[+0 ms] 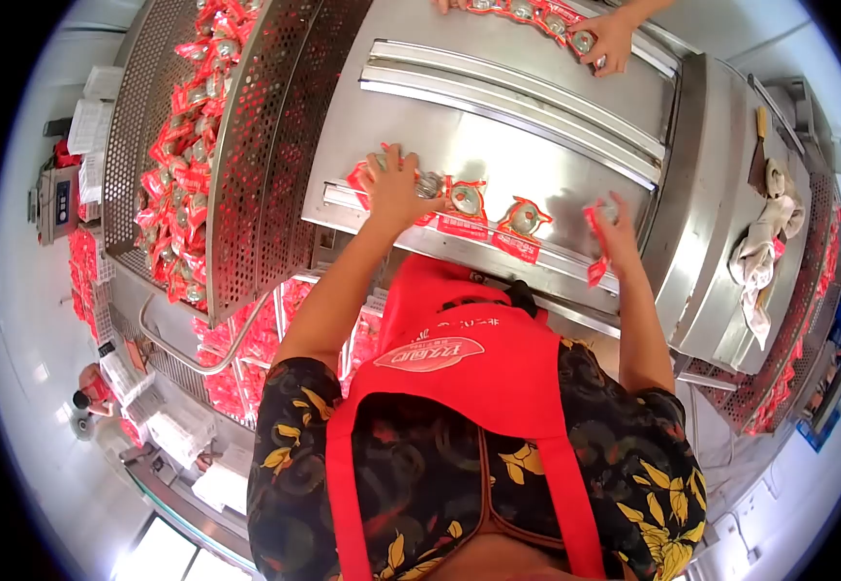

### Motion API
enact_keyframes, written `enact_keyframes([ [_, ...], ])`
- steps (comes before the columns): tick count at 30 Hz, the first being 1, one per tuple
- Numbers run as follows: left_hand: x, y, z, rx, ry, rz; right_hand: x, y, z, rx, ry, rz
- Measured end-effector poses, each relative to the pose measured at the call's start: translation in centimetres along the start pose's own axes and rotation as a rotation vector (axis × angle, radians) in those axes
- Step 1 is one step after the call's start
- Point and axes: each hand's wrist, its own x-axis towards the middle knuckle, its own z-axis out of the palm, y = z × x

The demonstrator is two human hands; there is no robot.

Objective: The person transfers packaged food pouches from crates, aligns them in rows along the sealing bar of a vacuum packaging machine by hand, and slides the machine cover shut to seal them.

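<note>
My left hand (398, 189) lies at the left of the steel worktable's near side, its fingers curled over a red-and-clear packet (359, 182). A silvery round packet (428, 184) sits against that hand's right side. Toward the right, my right hand (619, 235) grips another red packet (595, 235) by its side, tilted up on the near edge. Between my hands lie two packets with round greyish contents, one packet (466, 199) nearer the left hand and one packet (525, 219) nearer the middle. Their red ends rest along the near metal rail.
Metal rails (517, 92) cross the worktable (498, 145). At the far side, another person's hand (614, 41) touches a row of packets (527, 14). A perforated bin (246, 174) heaped with packets stands left. A cloth (764, 242) and a yellow-handled scraper (759, 145) lie right.
</note>
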Motion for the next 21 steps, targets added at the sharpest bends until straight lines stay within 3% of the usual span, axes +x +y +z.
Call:
enact_keyframes([
  [1, 0.3, 0.7, -0.1, -0.007, -0.011, 0.052, -1.2, -2.0, 0.7, 0.258, -0.224, 0.172],
  [3, 1.7, 1.3, -0.5, -0.027, 0.049, 0.102, -3.3, -5.0, 2.5, 0.318, -0.439, 0.322],
  [5, 4.4, 0.5, -0.5, -0.252, 0.024, 0.026, -3.9, -5.7, 4.1, 0.4, -0.547, 0.422],
  [7, 5.8, -0.4, -2.2, -0.458, 0.216, -0.039, -3.7, -5.4, 5.6, 0.4, -0.529, 0.351],
  [9, 7.6, -2.6, 1.1, -0.928, -0.438, -0.086, -3.6, -6.4, 6.7, 0.534, -0.558, 0.406],
  [10, 6.1, -1.1, -0.3, -1.228, -0.56, 0.067, -3.0, -5.1, 8.0, 0.536, -0.563, 0.337],
  [11, 4.7, 0.0, 0.0, -1.211, -0.582, 0.062, -3.1, -5.8, 8.4, 0.61, -0.594, 0.372],
  [13, 4.8, 2.1, 0.9, -1.119, -1.11, 0.024, -2.0, -4.3, 10.5, 0.694, -0.639, 0.434],
  [16, 3.3, 4.6, -3.9, -1.24, -1.153, -0.354, -2.7, -8.5, 12.6, 0.673, -0.766, 0.546],
  [18, 3.4, 2.8, -2.8, -1.365, -1.09, -0.23, -2.8, -9.4, 14.3, 0.689, -0.616, 0.301],
  [20, 3.3, -0.1, -2.5, -1.491, -0.932, 0.015, -4.7, -15.1, 14.8, 0.657, -0.647, 0.172],
  [21, 2.4, -2.0, -4.8, -1.502, -0.924, 0.021, -6.2, -18.6, 15.1, 0.648, -0.668, 0.058],
])
